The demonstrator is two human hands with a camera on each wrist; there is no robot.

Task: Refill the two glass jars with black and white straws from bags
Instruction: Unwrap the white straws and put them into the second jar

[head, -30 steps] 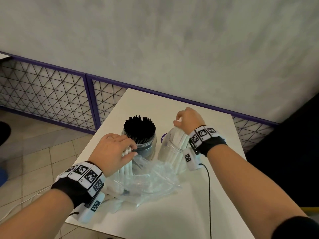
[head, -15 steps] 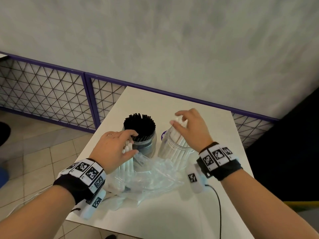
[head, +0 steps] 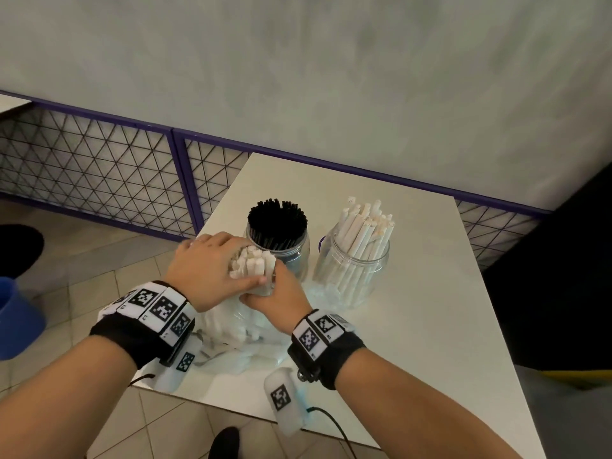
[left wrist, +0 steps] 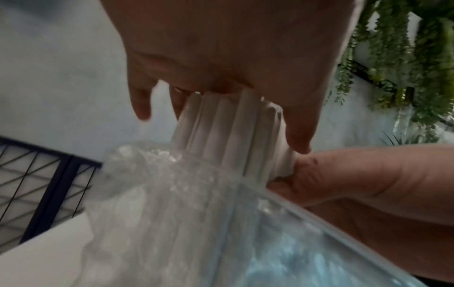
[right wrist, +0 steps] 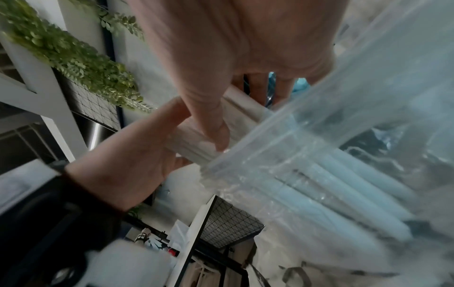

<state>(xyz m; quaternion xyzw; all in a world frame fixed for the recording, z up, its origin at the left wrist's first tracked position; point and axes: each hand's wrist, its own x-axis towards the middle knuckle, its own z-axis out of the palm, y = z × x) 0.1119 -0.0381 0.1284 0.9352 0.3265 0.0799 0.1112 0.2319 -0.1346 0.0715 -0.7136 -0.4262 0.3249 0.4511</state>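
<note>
Both hands meet on one bundle of white paper straws (head: 252, 266) that stands upright out of a crumpled clear plastic bag (head: 238, 339) on the pale square table (head: 430, 309). The left hand (head: 205, 270) wraps the bundle from the outer side, its fingers curled around the tops and its thumb laid across the near face. The right hand (head: 281, 293) grips the same bundle lower down from the inner side, at the bag's mouth; the right wrist view shows its thumb (right wrist: 211, 124) pressed along the straws just above the plastic edge. Just beyond the left hand's fingers stands a round clear glass jar packed with black straws (head: 277, 240). Beyond the right hand, beside that one, a second clear glass jar holds white straws (head: 356, 256) that lean and fan above its rim.
</note>
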